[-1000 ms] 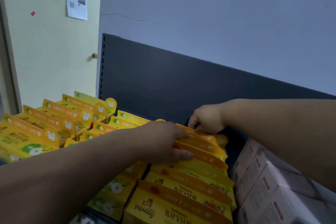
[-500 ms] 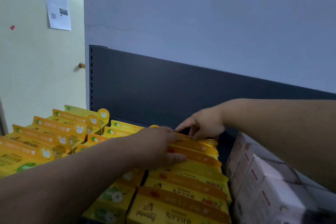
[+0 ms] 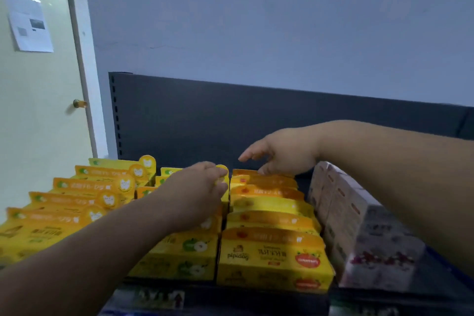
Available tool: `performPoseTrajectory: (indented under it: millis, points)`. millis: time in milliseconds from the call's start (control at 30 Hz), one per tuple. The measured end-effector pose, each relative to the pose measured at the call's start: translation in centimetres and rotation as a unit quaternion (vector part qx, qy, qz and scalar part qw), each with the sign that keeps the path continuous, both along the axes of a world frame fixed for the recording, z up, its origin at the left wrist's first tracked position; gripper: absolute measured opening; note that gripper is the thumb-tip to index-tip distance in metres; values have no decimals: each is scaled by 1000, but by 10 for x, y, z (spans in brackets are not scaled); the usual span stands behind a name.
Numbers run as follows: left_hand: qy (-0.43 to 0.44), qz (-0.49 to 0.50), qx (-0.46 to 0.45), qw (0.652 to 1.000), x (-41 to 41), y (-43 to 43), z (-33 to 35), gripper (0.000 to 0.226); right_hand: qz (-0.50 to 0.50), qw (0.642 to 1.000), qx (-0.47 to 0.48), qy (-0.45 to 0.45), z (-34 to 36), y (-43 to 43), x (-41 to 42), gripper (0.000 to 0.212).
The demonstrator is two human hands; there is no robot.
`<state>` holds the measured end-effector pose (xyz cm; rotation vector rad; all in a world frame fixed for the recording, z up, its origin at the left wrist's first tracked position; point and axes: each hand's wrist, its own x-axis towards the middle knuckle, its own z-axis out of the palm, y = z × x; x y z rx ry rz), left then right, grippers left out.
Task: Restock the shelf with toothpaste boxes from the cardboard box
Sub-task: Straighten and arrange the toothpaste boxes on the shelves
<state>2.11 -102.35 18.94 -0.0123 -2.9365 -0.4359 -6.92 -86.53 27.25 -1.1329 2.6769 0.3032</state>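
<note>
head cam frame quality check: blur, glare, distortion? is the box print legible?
Head view: dim, bluish light. Motion blur softens the left hand, the right hand and the back rows' print. Only the front toothpaste box reads clearly, "pipidog". Glare streaks the paper sheet on the door. Wide-angle distortion bends the shelf back panel.

Blue-grey wall, cream door, paper notice

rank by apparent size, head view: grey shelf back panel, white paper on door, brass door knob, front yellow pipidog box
dark grey shelf back panel
front yellow pipidog box (nearest camera, so inflated)
white paper sheet
brass door knob
</note>
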Motion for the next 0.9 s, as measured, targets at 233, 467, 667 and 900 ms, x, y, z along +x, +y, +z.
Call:
performPoseTrajectory:
  millis: [233,467,667,900]
  points:
    - [29,-12,9,999,31,-14,-27,53,-95,985,-146,18,-59,15,46,53]
    - [-2,7,-63,998,50,-24,-48,81,-147,973,-173,51,-111,19,84,67]
    - [-6,13,-82,997,52,-17,-53,82,-145,971,-171,87,-121,19,91,68]
    - [-22,1,-75,997,52,-17,-52,84,-137,972,-175,72,-118,21,91,68]
